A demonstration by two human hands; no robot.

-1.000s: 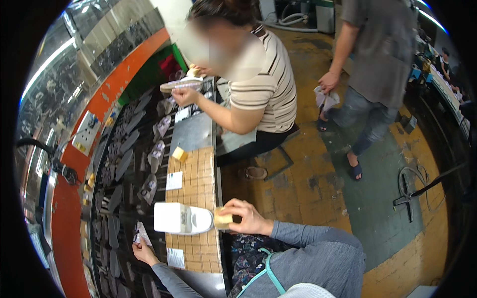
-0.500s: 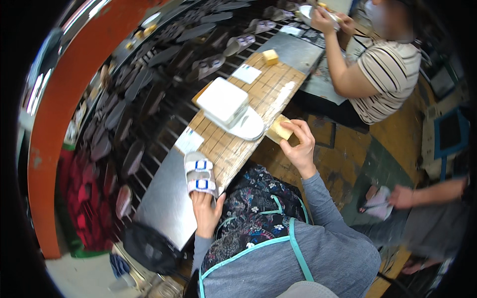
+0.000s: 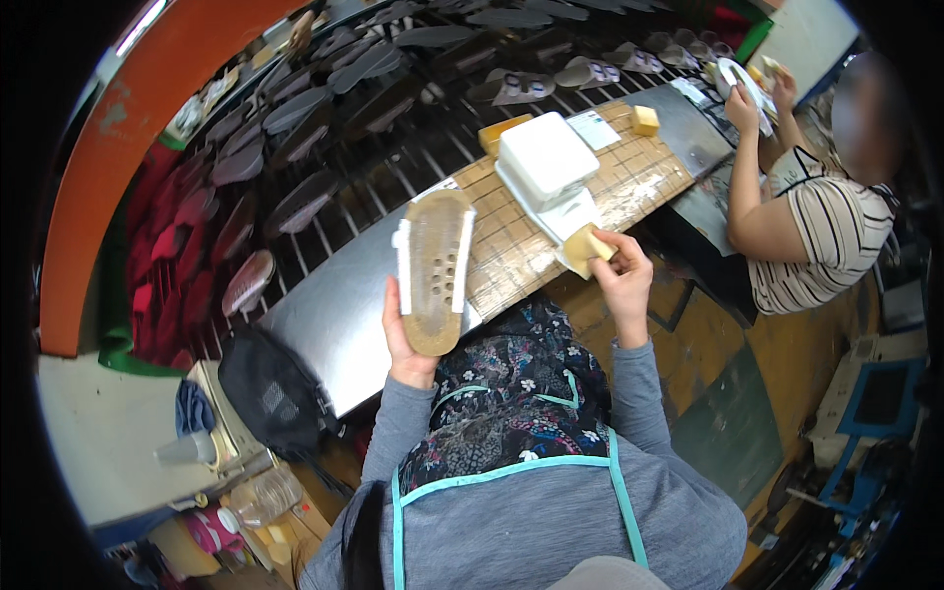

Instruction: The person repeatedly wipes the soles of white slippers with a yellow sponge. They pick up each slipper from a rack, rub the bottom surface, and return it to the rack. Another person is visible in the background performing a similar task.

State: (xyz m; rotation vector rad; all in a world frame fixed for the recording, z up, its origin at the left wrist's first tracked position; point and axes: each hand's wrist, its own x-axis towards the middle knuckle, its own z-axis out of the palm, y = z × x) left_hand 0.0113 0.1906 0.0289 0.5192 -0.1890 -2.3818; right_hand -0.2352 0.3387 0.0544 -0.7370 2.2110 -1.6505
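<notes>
My left hand (image 3: 407, 356) grips a sandal (image 3: 430, 280) by its heel end. The tan underside faces up, with several round holes on one side and white strap edges folded along both sides. In my right hand (image 3: 626, 282), a yellow sponge (image 3: 582, 246) is pinched between thumb and fingers. It is at the open lip of a white plastic dispenser (image 3: 551, 157), overlapping that lip; whether they touch I cannot tell. The dispenser stands on a tan, grid-lined board (image 3: 501, 236) on the bench.
A bar rack (image 3: 324, 221) of soles and sandals runs behind the metal bench (image 3: 344, 320). Another yellow block (image 3: 645, 121) lies at the board's far end. A co-worker in a striped shirt (image 3: 826, 226) sits at the right. A black bag (image 3: 270, 388) hangs at the near left.
The sandal has been lifted and turned from straps up to underside up. My right hand keeps the sponge near the dispenser's lip. The view has swung, and the person at lower right is out of sight.
</notes>
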